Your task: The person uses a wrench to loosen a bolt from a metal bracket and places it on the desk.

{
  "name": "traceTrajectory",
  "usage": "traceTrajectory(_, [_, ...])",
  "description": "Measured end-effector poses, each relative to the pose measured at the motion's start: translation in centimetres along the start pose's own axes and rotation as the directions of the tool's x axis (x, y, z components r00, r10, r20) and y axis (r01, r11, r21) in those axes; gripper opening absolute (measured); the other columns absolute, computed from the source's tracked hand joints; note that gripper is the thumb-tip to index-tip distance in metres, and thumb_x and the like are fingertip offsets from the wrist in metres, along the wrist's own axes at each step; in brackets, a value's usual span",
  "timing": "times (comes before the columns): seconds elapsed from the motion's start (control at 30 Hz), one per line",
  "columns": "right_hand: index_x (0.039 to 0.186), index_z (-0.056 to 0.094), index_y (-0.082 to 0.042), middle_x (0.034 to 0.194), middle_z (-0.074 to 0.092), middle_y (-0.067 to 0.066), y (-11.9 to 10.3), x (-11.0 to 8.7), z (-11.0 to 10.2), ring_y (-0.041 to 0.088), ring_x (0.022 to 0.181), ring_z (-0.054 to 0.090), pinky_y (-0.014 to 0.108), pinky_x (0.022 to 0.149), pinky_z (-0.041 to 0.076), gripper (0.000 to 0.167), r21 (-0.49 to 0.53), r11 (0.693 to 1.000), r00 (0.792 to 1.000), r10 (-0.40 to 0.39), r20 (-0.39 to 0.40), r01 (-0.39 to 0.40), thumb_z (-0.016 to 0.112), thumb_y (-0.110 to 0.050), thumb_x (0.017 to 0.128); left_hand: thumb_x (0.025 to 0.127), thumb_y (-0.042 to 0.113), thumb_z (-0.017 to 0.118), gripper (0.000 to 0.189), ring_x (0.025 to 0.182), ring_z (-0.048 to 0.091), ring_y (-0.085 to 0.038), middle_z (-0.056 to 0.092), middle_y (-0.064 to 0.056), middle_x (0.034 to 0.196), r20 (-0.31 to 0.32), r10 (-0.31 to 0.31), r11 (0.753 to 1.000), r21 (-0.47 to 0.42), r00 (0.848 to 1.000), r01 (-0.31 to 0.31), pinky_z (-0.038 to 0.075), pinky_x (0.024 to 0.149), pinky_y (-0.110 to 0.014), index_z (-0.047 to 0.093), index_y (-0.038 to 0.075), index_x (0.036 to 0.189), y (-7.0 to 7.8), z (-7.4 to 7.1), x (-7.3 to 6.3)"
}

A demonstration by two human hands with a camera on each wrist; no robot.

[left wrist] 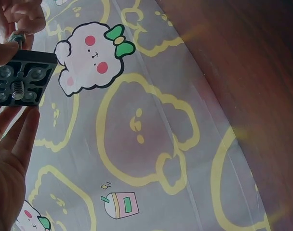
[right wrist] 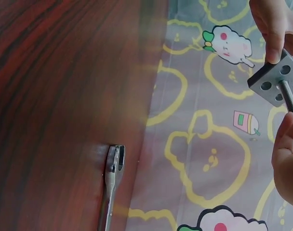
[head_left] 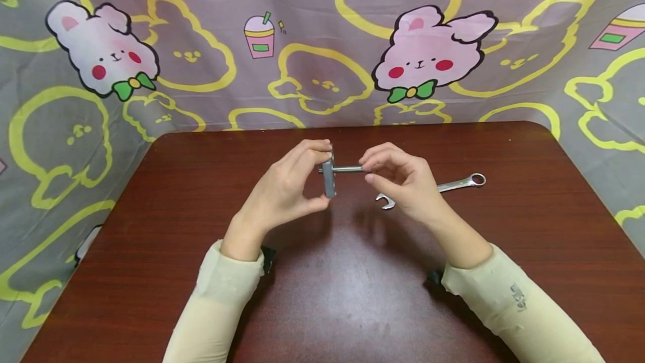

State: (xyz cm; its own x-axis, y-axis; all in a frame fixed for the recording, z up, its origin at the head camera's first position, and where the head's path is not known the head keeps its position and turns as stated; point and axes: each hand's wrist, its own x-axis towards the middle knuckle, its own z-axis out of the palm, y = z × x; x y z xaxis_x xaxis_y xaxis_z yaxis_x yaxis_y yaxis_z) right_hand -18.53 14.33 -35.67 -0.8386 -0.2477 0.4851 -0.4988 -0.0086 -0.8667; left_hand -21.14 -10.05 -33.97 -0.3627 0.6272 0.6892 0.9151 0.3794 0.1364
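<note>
My left hand (head_left: 282, 186) holds a grey square plate (head_left: 329, 179) on edge, with fingertips on its top and the thumb at its bottom. A threaded bolt (head_left: 347, 169) runs through the plate's middle and sticks out to the right. At its far end, my right hand (head_left: 405, 178) pinches the bolt between thumb and fingers. In the left wrist view the threaded tip (left wrist: 18, 89) pokes out of the plate's recessed face, and a hexagonal part (left wrist: 16, 36) shows near the right fingers. Round holes surround the bolt on the plate's other face (right wrist: 276, 79).
A silver combination wrench (head_left: 457, 185) lies on the brown table (head_left: 322, 307), just behind the right hand, which partly covers it. A patterned curtain (head_left: 322, 32) hangs around the table's back and sides.
</note>
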Motion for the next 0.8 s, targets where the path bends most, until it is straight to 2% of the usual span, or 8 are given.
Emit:
traceTrajectory(0.07, [0.1,0.064,0.009,0.106,0.065,-0.002,-0.06,-0.03,0.02,0.013,0.098,0.064,0.019,0.079,0.054,0.017,0.007,1.0,1.0,-0.016,0.005,0.016,0.062,0.015,0.085,0.066,0.007,0.083,0.057,0.123,0.059,-0.026,0.06,-0.016,0.124,0.0,0.0,1.0,0.001,1.0,0.0,0.05,0.103,-0.031,0.054,-0.002,0.114,0.04,0.02,-0.03])
traceTrajectory(0.23, [0.099,0.064,0.009,0.106,0.064,-0.005,-0.05,-0.07,0.18,0.012,0.099,0.062,0.019,0.078,0.053,0.017,-0.024,0.999,0.999,-0.042,-0.002,0.042,0.061,0.017,0.084,0.065,0.01,0.083,0.058,0.12,0.061,-0.026,0.061,-0.017,0.121,-0.015,-0.005,1.0,-0.01,1.0,0.005,0.052,0.1,-0.033,0.055,-0.001,0.114,0.14,0.13,-0.07])
traceTrajectory(0.37, [0.106,0.062,0.011,0.106,0.065,-0.006,-0.04,-0.09,0.22,0.01,0.098,0.062,0.018,0.078,0.053,0.023,-0.026,0.999,0.999,-0.032,-0.022,0.031,0.06,0.017,0.084,0.065,0.013,0.083,0.059,0.119,0.061,-0.025,0.062,-0.016,0.12,-0.029,-0.011,1.0,-0.024,1.0,0.01,0.052,0.101,-0.032,0.055,-0.001,0.115,0.21,0.17,0.01])
traceTrajectory(0.47, [0.115,0.06,0.01,0.106,0.067,-0.003,-0.13,-0.07,0.1,0.009,0.096,0.064,0.019,0.081,0.054,0.028,0.001,0.999,0.997,0.048,-0.057,-0.048,0.062,0.012,0.086,0.065,0.012,0.083,0.059,0.12,0.061,-0.025,0.061,-0.015,0.121,-0.032,-0.007,1.0,-0.021,0.999,0.007,0.051,0.102,-0.032,0.056,-0.001,0.116,0.23,0.15,0.03])
traceTrajectory(0.57, [0.117,0.061,0.007,0.101,0.068,-0.002,-0.2,-0.01,-0.16,0.008,0.089,0.066,0.021,0.081,0.057,0.026,-0.004,0.985,0.982,0.174,-0.074,-0.175,0.062,0.001,0.092,0.065,0.01,0.082,0.058,0.121,0.06,-0.025,0.061,-0.015,0.122,-0.026,-0.006,1.0,-0.015,1.0,0.005,0.051,0.101,-0.033,0.056,-0.001,0.116,0.16,0.15,-0.06])
traceTrajectory(0.67, [0.112,0.064,0.002,0.09,0.069,-0.005,-0.01,0.08,-0.36,0.008,0.081,0.067,0.024,0.078,0.059,0.02,-0.025,0.961,0.96,0.272,-0.06,-0.274,0.061,-0.007,0.096,0.065,0.008,0.081,0.057,0.122,0.059,-0.025,0.06,-0.015,0.123,-0.024,-0.006,1.0,-0.015,1.0,0.005,0.051,0.101,-0.033,0.056,-0.002,0.116,0.1,0.2,-0.19])
traceTrajectory(0.8, [0.106,0.065,0.003,0.078,0.07,-0.006,0.19,0.12,-0.34,0.011,0.076,0.068,0.025,0.074,0.059,0.017,-0.025,0.945,0.945,0.324,-0.039,-0.325,0.059,-0.01,0.098,0.065,0.007,0.081,0.057,0.122,0.059,-0.025,0.06,-0.016,0.123,-0.03,0.0,1.0,-0.018,1.0,0.0,0.05,0.102,-0.032,0.057,-0.002,0.115,0.03,0.31,-0.24])
